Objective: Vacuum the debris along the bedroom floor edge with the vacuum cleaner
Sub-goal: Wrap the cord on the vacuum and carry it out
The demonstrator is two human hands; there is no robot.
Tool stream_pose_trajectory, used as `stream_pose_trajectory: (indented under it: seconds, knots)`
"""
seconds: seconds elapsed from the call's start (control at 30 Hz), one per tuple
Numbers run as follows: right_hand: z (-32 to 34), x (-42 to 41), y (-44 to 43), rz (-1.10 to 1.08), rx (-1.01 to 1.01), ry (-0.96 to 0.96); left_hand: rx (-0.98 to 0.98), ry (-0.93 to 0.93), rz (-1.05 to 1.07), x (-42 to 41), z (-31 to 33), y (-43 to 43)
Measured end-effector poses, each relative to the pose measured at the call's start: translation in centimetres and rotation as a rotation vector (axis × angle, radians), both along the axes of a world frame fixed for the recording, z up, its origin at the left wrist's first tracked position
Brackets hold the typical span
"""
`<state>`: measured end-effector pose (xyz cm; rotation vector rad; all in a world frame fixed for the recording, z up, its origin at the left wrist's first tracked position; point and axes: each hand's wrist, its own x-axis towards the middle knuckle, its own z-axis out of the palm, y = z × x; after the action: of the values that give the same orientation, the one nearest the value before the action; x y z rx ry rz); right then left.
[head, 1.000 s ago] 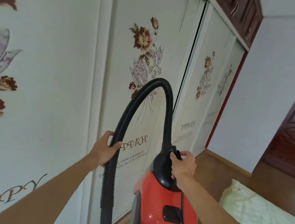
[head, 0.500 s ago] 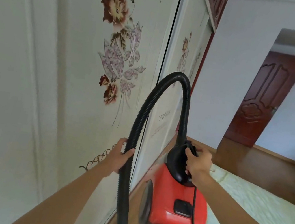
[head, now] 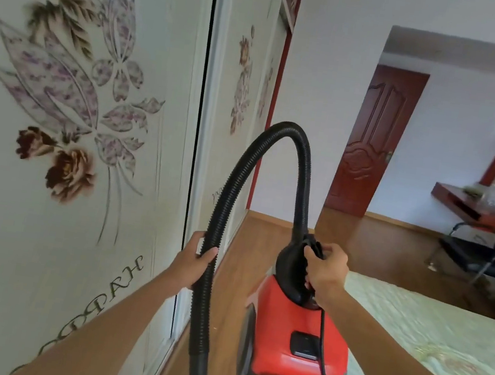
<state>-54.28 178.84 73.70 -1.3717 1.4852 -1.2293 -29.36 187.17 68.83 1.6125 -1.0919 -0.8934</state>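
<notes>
Left hand (head: 196, 258) wraps round the hose (head: 233, 185), close by the wardrobe (head: 48, 191). Right hand (head: 325, 271) grips the vacuum (head: 290, 346) by its handle, apparently lifted over the floor (head: 236, 281) strip beside the bed (head: 440, 341). The nozzle is unseen (below frame), so I'd say the edge is all left to do.

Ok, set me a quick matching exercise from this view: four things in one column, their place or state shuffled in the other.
1. left hand
2. right hand
3. vacuum cleaner
4. door

A. red, between wardrobe and bed
B. grips the black hose
C. reddish-brown, at the far wall
D. grips the black handle

Pairs: 1-B, 2-D, 3-A, 4-C
</notes>
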Motion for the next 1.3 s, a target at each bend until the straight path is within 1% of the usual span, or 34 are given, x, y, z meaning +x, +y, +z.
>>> stream_pose_trajectory:
  seconds: [0.2,0.4,0.57,0.73,1.07,1.2,1.3]
  knots:
    - [-1.6,-0.6,-11.3,-0.061,0.052,0.033,-0.003,-0.003,-0.055,-1.4,-1.5,-12.4]
    - [-2.8,-0.9,-22.3,-0.088,0.089,0.081,0.048,0.011,-0.099,-1.0,-1.8,-23.6]
    - [-3.3,-1.2,-28.5,-0.066,0.069,0.098,0.106,-0.023,-0.106,0.9,-1.5,-31.4]
    - [-3.3,-1.7,-34.5,-0.137,0.081,0.098,0.136,-0.024,-0.177,0.9,-1.6,-37.7]
    - [-5.2,0.0,-47.5,-0.247,0.135,0.079,0.152,0.096,-0.266,1.1,-3.9,-54.2]
    - [-5.1,1.5,-53.3,-0.268,0.136,0.080,0.183,0.174,-0.309,2.0,-3.4,-61.1]
    - [-4.9,2.1,-56.8,-0.295,0.134,0.069,0.189,0.172,-0.341,2.4,-2.9,-65.5]
